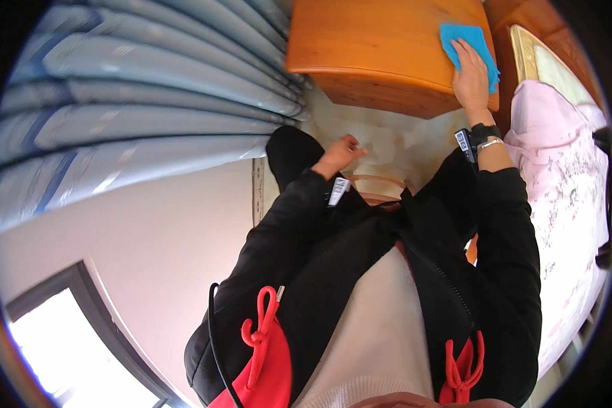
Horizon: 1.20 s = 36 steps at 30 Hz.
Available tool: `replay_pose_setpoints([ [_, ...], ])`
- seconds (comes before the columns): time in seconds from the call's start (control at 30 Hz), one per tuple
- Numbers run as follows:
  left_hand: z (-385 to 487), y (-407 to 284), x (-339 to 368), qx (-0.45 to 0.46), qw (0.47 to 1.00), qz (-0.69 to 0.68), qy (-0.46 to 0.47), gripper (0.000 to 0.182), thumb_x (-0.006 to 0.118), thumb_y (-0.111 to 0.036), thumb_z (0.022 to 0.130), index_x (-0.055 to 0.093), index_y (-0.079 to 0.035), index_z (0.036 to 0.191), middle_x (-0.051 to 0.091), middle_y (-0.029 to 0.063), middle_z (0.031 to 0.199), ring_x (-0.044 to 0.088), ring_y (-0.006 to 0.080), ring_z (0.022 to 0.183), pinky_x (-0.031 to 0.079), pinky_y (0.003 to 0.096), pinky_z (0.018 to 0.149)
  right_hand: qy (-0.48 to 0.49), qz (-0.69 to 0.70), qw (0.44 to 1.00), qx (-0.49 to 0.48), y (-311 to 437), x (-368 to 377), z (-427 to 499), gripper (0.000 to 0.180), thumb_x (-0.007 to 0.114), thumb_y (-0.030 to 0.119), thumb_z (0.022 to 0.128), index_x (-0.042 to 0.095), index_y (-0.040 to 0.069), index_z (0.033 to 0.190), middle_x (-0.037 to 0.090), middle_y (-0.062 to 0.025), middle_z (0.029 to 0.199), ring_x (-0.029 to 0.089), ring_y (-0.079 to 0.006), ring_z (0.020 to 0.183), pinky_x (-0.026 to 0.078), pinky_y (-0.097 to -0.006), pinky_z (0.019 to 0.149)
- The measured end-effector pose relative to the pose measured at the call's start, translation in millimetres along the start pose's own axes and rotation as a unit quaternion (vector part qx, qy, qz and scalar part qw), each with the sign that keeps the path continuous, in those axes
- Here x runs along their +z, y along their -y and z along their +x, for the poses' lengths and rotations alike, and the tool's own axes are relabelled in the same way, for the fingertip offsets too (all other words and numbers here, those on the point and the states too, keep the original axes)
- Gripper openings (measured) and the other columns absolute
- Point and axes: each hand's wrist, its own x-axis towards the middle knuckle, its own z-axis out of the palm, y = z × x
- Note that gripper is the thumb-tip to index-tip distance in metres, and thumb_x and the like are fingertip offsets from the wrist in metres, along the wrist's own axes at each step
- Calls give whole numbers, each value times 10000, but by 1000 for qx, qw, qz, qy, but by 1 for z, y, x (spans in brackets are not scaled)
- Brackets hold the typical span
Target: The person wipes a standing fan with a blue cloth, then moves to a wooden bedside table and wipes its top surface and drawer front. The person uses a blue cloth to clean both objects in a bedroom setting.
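Observation:
My right hand lies flat on a folded blue cloth, pressing it to the top of an orange-brown wooden cabinet. The cloth is near the cabinet's right edge, and one corner of it hangs past that edge. My palm and fingers hide part of the cloth. Over my left knee, my left hand hangs in the air with loosely curled fingers. Nothing shows in it, and it is apart from the cabinet's front.
Pale blue curtains hang close to the cabinet's left side. On the right is a bed with a pink floral cover. A curved pinkish-brown rim shows between my legs, above marbled floor. A bright window is at lower left.

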Motion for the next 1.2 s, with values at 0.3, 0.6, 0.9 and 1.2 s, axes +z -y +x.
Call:
replay_pose_setpoints([
  [0.3,-216,0,-146,-98,787,-69,-605,546,782,-270,898,492,22,1256,583,127,1101,556,205,939,482,349,843,14,-8,1000,23,-4,5,-3,535,557,-26,853,579,111,1370,547,-105,1441,503,-331,1309,383,-429,1111],
  [0.6,-229,-124,-285,142,614,166,-759,1209,873,-301,782,34,41,1583,125,286,1615,178,403,1499,174,530,1218,2,-14,1000,-3,-10,13,-3,500,579,15,881,578,100,1374,553,-104,1439,503,-318,1313,381,-420,1108],
  [0.9,-193,-220,-377,146,556,232,-785,972,784,-264,815,199,87,1507,391,335,1409,401,467,1317,358,522,1091,-11,-4,1000,7,-8,12,-4,477,569,8,883,587,85,1352,564,-117,1424,506,-321,1313,378,-422,1110],
  [1.2,-81,-234,-488,187,571,353,-717,259,523,-21,855,503,111,1076,575,342,1100,559,531,1035,459,536,906,10,11,1000,22,5,-2,-6,518,560,-42,857,571,65,1364,556,-143,1419,495,-342,1323,365,-436,1114],
])
